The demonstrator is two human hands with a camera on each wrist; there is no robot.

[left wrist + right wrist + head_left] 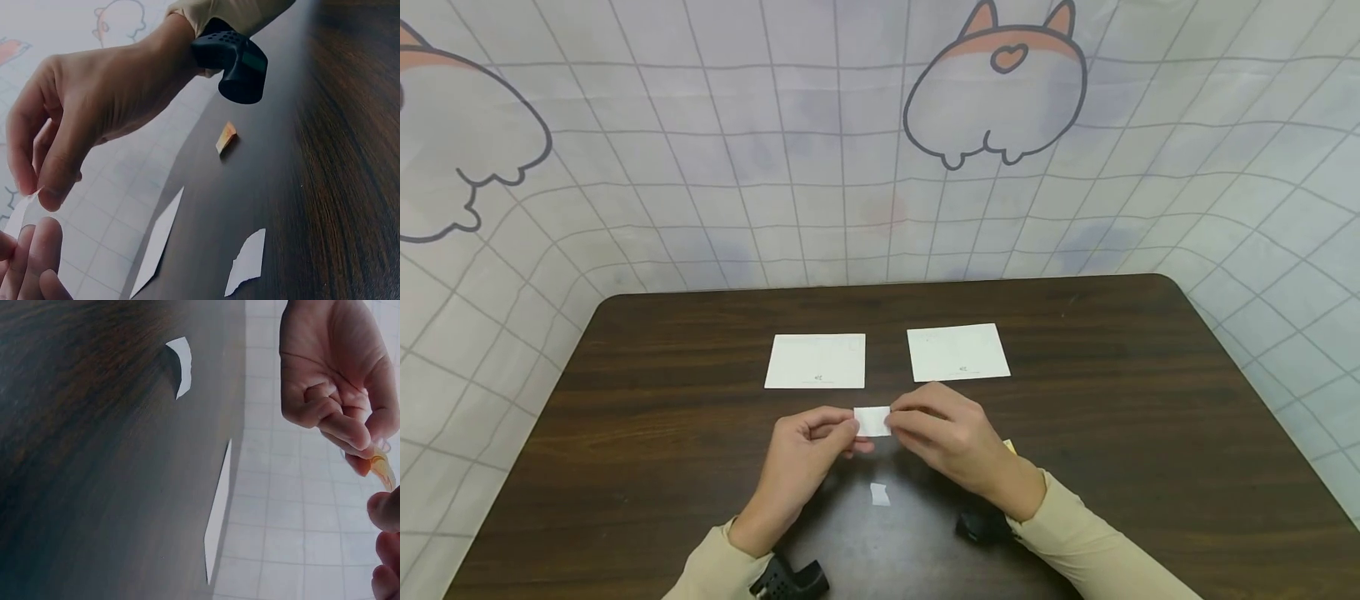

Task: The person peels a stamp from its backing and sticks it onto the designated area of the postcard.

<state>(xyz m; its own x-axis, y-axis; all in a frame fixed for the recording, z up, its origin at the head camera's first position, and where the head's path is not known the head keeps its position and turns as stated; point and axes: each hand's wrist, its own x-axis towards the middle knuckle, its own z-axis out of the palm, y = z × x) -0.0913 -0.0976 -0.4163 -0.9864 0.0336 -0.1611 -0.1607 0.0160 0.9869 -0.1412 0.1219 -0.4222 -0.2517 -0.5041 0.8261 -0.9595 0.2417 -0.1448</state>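
Observation:
A small rectangular piece of paper (pixel 872 422) is stretched between both hands, its white side up in the head view. Its underside shows yellow-orange in the right wrist view, where the paper (pixel 382 469) is seen partly edge-on. My left hand (pixel 812 442) pinches the left end between thumb and fingers. At the right end, my right hand (pixel 951 433) pinches it with thumb and fingertips. On the table below the hands lies a torn white paper scrap (pixel 880 494), slightly curved in the right wrist view.
Two white cards lie behind the hands, a left card (pixel 816 362) and a right card (pixel 958 352), each with a small print. A small yellow-orange piece (pixel 226 137) lies on the dark wooden table (pixel 1120 375) by the right wrist. A patterned cloth (pixel 812 167) hangs behind.

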